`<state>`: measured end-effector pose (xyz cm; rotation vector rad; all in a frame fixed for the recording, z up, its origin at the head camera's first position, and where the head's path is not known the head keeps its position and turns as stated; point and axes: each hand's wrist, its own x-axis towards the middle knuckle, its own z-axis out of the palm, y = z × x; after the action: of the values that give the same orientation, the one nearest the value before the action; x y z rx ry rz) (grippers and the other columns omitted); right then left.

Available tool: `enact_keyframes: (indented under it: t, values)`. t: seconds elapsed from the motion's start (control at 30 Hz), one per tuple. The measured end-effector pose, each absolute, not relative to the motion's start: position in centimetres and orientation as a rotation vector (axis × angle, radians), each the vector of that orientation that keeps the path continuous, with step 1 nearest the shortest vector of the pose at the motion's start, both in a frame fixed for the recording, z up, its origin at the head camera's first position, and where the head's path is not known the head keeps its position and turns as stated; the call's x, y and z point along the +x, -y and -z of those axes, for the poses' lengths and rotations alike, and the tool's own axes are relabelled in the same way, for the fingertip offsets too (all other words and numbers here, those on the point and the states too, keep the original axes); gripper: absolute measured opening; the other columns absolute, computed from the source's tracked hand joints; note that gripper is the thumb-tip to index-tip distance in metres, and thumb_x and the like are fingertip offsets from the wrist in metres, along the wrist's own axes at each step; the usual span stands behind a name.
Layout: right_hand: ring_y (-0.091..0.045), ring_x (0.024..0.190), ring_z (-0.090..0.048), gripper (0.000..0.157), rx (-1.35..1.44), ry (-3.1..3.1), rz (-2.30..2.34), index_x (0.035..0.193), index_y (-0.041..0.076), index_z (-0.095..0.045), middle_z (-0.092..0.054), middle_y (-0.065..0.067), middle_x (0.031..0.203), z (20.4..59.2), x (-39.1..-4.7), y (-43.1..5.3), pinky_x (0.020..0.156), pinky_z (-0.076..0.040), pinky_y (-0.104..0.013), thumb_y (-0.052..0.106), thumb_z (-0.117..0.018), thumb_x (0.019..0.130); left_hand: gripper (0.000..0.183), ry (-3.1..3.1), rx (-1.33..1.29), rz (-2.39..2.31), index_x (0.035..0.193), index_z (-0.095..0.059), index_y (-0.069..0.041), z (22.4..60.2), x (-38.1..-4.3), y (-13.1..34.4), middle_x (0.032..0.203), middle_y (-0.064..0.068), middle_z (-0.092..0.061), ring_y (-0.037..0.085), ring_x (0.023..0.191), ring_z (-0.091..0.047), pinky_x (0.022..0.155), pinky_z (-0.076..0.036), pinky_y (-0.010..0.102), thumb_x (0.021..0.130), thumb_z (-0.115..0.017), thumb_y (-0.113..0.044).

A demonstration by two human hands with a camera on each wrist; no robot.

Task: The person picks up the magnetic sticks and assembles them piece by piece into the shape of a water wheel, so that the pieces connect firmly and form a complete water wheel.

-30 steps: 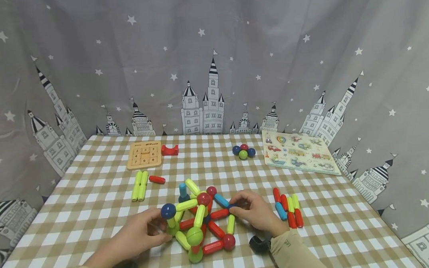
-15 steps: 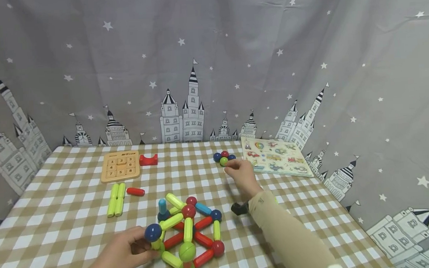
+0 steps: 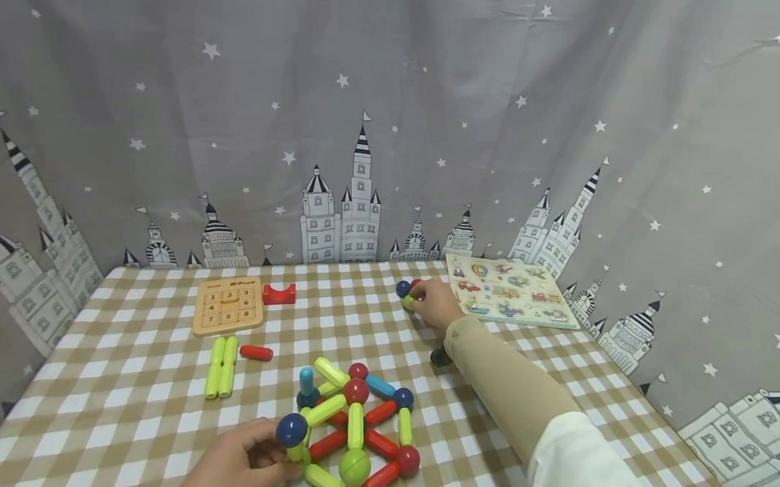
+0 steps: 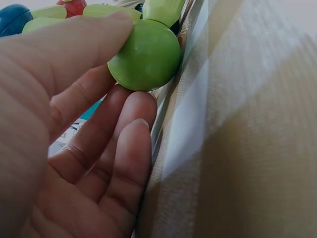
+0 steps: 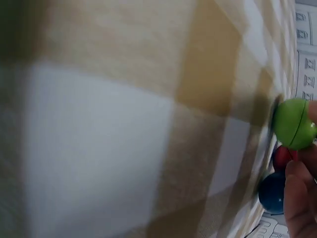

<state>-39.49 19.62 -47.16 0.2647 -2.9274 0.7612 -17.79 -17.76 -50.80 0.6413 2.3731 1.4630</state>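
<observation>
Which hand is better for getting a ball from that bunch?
Probably the right hand: it is right at the loose balls. The left hand is farther away, at the ball-and-stick model.

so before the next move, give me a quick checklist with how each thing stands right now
1. Left hand steadying the build: ok, its fingers hold a green corner ball.
2. Right hand at the spare balls: ok, its fingers touch the green one.
3. Just one ball gripped: cannot tell, the right wrist view cuts off part of the fingers.
4. Bare rod end for a ball: ok, the upright blue rod has nothing on top.
5. Yellow rods clear of the build: ok, they lie apart from it.
</observation>
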Motion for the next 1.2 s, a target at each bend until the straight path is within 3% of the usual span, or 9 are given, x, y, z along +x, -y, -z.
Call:
enact_keyframes:
  t: [0.33,0.6,0.83,1.2]
  values:
    - [-0.014,0.091,-0.068,0.026,0.505,3.102,-1.043,0.107,0.01,-0.077,-0.076,0.0,0.099,45.1,-36.6,-16.2,0.086,-0.057,-0.034,0.022,-0.085,0.085,0.028,-2.445,0.6,-1.45,0.104,-0.074,-0.021,50.3,-17.1,17.5,0.091,-0.004,-0.068,0.005,0.08,-0.062,0.069,-0.054,0.022,0.082,-0.087,-0.032]
    - [-0.027,0.1,-0.073,0.024,0.867,3.049,-1.54,0.111,0.016,-0.076,-0.076,0.003,0.103,40.0,-32.2,-8.8,0.092,-0.058,-0.044,0.029,-0.08,0.091,0.026,-2.464,0.657,-1.491,0.104,-0.075,-0.021,50.1,-16.9,17.6,0.091,-0.004,-0.067,0.004,0.079,-0.061,0.069,-0.054,0.023,0.082,-0.087,-0.029]
    - [-0.012,0.096,-0.071,0.02,1.244,2.988,-1.488,0.108,0.017,-0.076,-0.076,0.005,0.101,37.7,-29.6,-5.4,0.087,-0.058,-0.027,0.024,-0.083,0.09,0.025,-2.462,0.675,-1.509,0.102,-0.075,-0.021,50.1,-16.9,17.5,0.09,-0.004,-0.068,0.004,0.079,-0.062,0.069,-0.055,0.023,0.082,-0.087,-0.028]
    - [-0.005,0.098,-0.07,0.028,1.39,3.1,-1.226,0.119,0.013,-0.076,-0.075,0.008,0.11,37.2,-28.7,-4.5,0.088,-0.056,-0.022,0.021,-0.079,0.092,0.024,-2.446,0.661,-1.504,0.102,-0.075,-0.02,49.9,-16.8,17.8,0.09,-0.002,-0.068,0.005,0.079,-0.062,0.069,-0.054,0.024,0.082,-0.087,-0.028]
